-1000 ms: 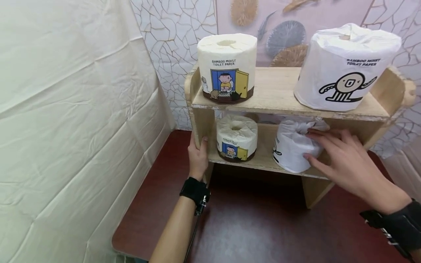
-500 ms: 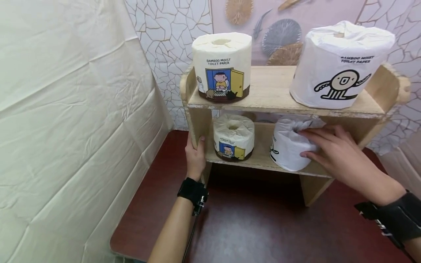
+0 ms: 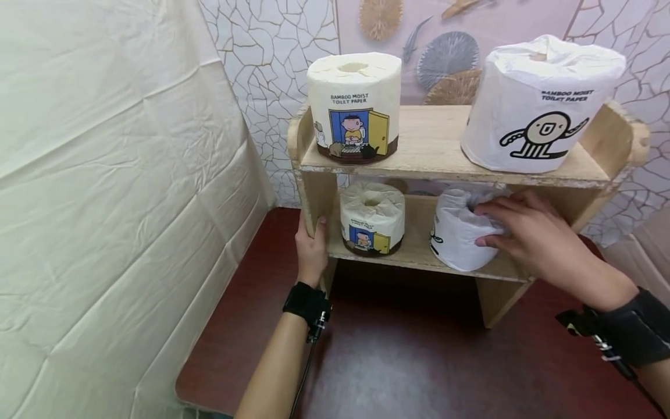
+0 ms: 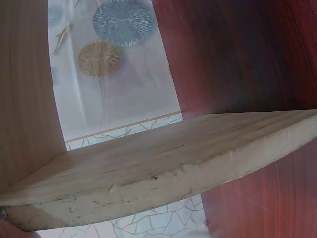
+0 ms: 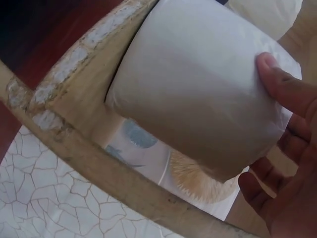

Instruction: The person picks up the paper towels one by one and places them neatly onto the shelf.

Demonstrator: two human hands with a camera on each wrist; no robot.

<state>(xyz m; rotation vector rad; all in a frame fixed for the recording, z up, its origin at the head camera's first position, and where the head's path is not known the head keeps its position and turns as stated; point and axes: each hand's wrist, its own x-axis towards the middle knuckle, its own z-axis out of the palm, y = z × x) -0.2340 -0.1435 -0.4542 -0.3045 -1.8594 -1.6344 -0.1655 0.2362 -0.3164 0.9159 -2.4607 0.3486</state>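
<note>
On the left, my left hand (image 3: pixel 311 250) grips the side panel of a small wooden shelf (image 3: pixel 439 145), its thumb on the panel's front edge. In the left wrist view the panel (image 4: pixel 163 168) fills the lower part. My right hand (image 3: pixel 539 235) holds a white-wrapped toilet paper roll (image 3: pixel 460 238) at the right of the lower board. Its thumb lies on the roll's side and the fingers reach over the top near the core hole. From the right wrist view, the thumb presses the roll's wrapper (image 5: pixel 198 84); some fingertips are hidden behind it.
A cream toilet paper roll (image 3: pixel 373 218) stands left on the lower board. Above, another cream roll (image 3: pixel 353 107) and a larger-looking white roll (image 3: pixel 539 107) stand apart. The shelf rests on a dark red table (image 3: pixel 387 361). Pale cloth (image 3: pixel 104 203) hangs at left.
My right fingers have shifted left over the top of the lower white roll, into its core hole. The roll has turned slightly. My left hand keeps its hold on the shelf.
</note>
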